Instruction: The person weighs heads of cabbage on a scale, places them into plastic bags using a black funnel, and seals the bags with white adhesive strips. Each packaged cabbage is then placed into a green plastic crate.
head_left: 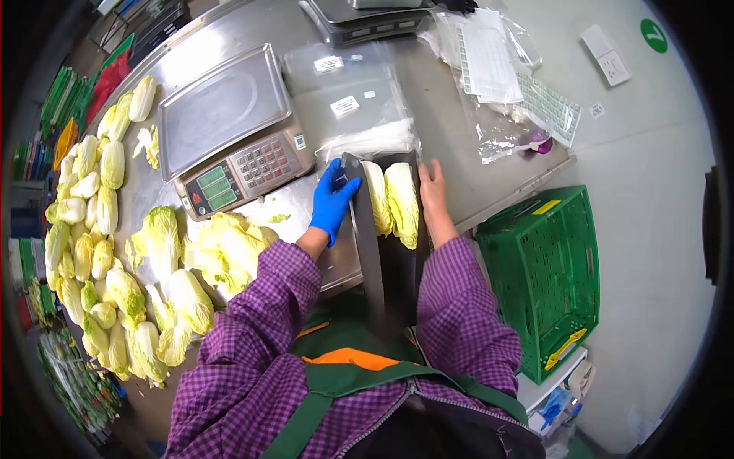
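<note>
My left hand [332, 200], in a blue glove, presses against the left wall of a narrow dark trough [367, 256] at the table's front edge. Bare and with its fingers stretched upward, my right hand [434, 197] rests along the trough's right wall. Two pale yellow cabbages [402, 203] lie side by side inside, between my hands. Just beyond the trough is a stack of clear plastic bags [352, 96] with white labels. A scale [225, 111] with a metal pan and keypad stands to the left, with loose cabbage leaves [229, 249] in front of it.
Many cabbages [111, 164] are heaped along the table's left side. A green crate [539, 283] stands right of the table. Plastic-wrapped label sheets [489, 61] lie at the back right, and another scale [363, 19] is at the back.
</note>
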Action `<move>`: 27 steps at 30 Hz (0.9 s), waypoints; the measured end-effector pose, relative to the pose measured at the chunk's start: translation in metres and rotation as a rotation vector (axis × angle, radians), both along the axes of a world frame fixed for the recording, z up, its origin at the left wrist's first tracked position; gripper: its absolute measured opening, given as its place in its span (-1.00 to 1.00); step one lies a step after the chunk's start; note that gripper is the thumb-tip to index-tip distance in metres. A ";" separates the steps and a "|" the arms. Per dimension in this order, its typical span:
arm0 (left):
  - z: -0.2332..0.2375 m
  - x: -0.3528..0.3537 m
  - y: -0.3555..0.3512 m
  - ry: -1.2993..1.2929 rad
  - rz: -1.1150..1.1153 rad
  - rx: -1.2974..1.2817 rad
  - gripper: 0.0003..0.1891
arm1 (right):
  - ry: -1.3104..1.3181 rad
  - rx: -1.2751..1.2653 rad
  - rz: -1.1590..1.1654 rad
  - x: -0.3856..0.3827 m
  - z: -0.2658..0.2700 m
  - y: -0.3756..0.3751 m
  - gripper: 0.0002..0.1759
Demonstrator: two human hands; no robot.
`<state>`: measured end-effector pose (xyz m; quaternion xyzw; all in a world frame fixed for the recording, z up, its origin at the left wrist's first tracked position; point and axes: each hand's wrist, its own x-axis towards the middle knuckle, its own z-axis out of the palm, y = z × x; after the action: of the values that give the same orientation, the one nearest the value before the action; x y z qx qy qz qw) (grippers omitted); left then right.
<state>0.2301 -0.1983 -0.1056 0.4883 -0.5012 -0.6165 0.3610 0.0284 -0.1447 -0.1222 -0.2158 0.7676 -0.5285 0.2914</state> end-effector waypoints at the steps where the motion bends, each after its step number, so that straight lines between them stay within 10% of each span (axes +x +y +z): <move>1: 0.002 0.001 -0.004 0.095 0.003 0.098 -0.48 | -0.001 0.000 0.015 -0.006 -0.015 0.001 -0.39; 4: -0.025 0.013 -0.016 0.042 0.086 0.052 -0.68 | 0.298 -0.002 0.183 -0.003 -0.027 0.017 -0.78; 13: 0.020 0.083 0.076 0.098 -0.308 0.055 -0.80 | 0.432 0.138 0.470 0.049 0.047 0.145 -0.87; 15: 0.037 0.088 0.079 0.165 -0.328 0.074 -0.79 | 0.081 0.162 0.373 0.053 0.075 0.149 -0.84; 22: 0.146 0.063 -0.005 0.925 -0.262 0.471 -0.84 | -0.002 -0.514 0.323 0.031 0.195 0.075 -0.68; 23: 0.154 0.062 -0.011 1.029 -0.268 0.579 -0.85 | 0.560 -0.302 0.422 0.033 0.229 0.071 -0.48; 25: 0.133 0.058 -0.022 1.098 -0.261 0.695 -0.87 | 0.405 -0.488 0.425 0.061 0.275 0.072 -0.39; 27: 0.123 0.066 -0.019 1.049 -0.312 0.636 -0.83 | 1.096 -0.491 0.731 0.055 0.278 0.070 -0.38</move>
<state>0.2957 -0.2176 0.0175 0.1259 -0.1151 -0.9380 0.3018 0.0835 -0.0744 0.1556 -0.7547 0.5408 -0.3699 -0.0354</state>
